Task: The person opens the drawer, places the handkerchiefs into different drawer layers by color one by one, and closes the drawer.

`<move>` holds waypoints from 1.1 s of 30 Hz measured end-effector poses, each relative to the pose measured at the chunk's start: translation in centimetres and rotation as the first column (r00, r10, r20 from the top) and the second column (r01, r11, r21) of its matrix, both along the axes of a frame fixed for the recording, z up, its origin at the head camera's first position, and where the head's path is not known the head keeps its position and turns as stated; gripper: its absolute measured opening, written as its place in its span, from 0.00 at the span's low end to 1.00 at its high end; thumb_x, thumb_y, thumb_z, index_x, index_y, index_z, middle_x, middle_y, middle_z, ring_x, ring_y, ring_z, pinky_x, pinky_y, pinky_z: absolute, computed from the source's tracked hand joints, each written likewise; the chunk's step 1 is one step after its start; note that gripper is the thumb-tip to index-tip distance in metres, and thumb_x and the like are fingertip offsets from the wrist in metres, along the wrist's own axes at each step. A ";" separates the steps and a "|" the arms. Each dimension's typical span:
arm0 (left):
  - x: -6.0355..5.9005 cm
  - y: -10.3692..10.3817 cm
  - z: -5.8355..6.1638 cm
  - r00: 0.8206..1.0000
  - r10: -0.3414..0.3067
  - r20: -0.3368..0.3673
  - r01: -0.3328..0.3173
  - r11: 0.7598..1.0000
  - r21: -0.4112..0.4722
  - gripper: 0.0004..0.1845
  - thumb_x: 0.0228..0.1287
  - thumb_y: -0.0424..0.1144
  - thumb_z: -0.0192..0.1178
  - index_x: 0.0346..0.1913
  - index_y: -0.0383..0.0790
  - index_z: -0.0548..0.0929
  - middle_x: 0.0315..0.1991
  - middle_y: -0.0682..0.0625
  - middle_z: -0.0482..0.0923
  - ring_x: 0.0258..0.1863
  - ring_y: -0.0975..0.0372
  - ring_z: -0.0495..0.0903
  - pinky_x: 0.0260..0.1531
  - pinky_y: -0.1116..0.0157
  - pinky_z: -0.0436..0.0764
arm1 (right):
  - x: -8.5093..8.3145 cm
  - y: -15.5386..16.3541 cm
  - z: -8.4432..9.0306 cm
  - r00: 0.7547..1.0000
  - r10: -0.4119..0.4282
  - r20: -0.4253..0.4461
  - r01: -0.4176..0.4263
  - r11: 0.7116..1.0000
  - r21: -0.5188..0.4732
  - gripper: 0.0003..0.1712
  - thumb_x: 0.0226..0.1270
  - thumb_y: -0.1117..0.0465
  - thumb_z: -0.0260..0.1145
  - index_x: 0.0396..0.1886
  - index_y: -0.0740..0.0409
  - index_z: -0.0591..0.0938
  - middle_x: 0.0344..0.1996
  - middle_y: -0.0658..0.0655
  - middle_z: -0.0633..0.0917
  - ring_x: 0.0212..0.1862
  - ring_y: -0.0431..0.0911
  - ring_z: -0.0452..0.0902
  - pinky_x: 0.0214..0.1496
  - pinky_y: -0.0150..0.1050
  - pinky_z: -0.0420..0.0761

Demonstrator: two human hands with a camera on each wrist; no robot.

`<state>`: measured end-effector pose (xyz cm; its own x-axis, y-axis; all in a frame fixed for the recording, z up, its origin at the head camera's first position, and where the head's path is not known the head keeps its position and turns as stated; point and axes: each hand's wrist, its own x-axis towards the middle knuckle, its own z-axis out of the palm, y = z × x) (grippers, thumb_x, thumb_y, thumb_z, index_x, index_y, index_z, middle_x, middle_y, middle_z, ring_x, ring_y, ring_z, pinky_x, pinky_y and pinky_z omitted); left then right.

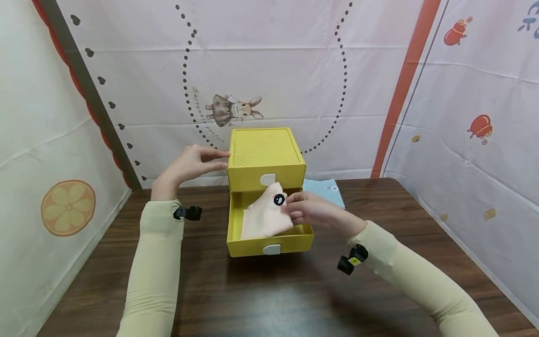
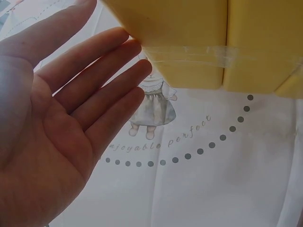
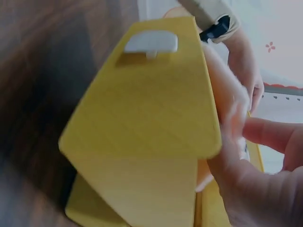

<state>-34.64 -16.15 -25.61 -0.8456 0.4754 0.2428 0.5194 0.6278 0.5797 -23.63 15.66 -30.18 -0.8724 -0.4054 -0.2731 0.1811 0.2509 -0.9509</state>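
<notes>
Yellow plastic forms the small two-drawer cabinet that is set on the dark wooden table, close to the printed backdrop. Its lower drawer is pulled out toward the person, while the upper drawer is seen closed, each front carrying a white handle. A pale pink folded cloth with a round black mark is laid partly inside the open lower drawer, its upper edge raised against the front of the upper drawer. The cloth is pinched at its right edge by the right hand, whose fingers are curled over the fabric just above the drawer's right wall; in the right wrist view the fingers are seen close against the pink fabric beside the yellow drawer front. The left hand is held flat with straight, nearly joined fingers, and its fingertips are placed against the cabinet's upper left corner; in the left wrist view the open palm is shown with fingertips touching the yellow edge. A light blue folded cloth is seen on the table just behind and to the right of the cabinet.
</notes>
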 end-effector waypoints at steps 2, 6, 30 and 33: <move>0.1 0.0 0.0 1.000 -0.001 -0.001 0.001 1.000 0.000 0.25 0.57 0.58 0.64 0.56 0.54 0.82 0.53 0.50 0.82 0.49 0.59 0.80 0.49 0.54 0.78 | 0.1 0.2 0.2 0.999 -0.002 -0.038 0.005 0.995 0.099 0.17 0.70 0.62 0.58 0.52 0.70 0.71 0.43 0.59 0.78 0.40 0.43 0.81 0.47 0.37 0.82; 0.2 -0.1 0.1 1.000 0.005 -0.009 -0.005 1.000 -0.004 0.24 0.58 0.58 0.64 0.56 0.54 0.82 0.53 0.51 0.82 0.49 0.59 0.80 0.49 0.55 0.78 | 0.2 0.4 0.4 0.993 -0.013 -0.117 0.040 0.971 0.237 0.22 0.66 0.58 0.64 0.53 0.69 0.76 0.43 0.62 0.84 0.40 0.46 0.85 0.45 0.41 0.83; 0.1 -0.1 0.1 1.000 -0.009 0.000 0.009 1.000 0.011 0.26 0.55 0.60 0.64 0.55 0.54 0.82 0.54 0.51 0.81 0.50 0.58 0.80 0.50 0.54 0.78 | -0.7 1.2 0.4 0.982 0.014 -0.186 0.059 0.922 0.382 0.14 0.57 0.61 0.72 0.40 0.65 0.86 0.32 0.59 0.88 0.30 0.45 0.86 0.36 0.38 0.84; 0.2 -0.1 0.1 1.000 -0.011 0.002 0.011 1.000 0.011 0.26 0.55 0.59 0.64 0.56 0.54 0.82 0.55 0.50 0.80 0.51 0.58 0.80 0.51 0.53 0.78 | -0.9 1.2 0.4 0.981 0.015 -0.192 0.064 0.914 0.400 0.13 0.57 0.61 0.72 0.38 0.64 0.86 0.31 0.58 0.88 0.30 0.44 0.86 0.36 0.38 0.84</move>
<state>-34.45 -16.23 -25.52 -0.8411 0.4818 0.2460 0.5247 0.6159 0.5877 -24.48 16.87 -29.78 -0.9316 -0.2734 -0.2396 0.0213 0.6169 -0.7868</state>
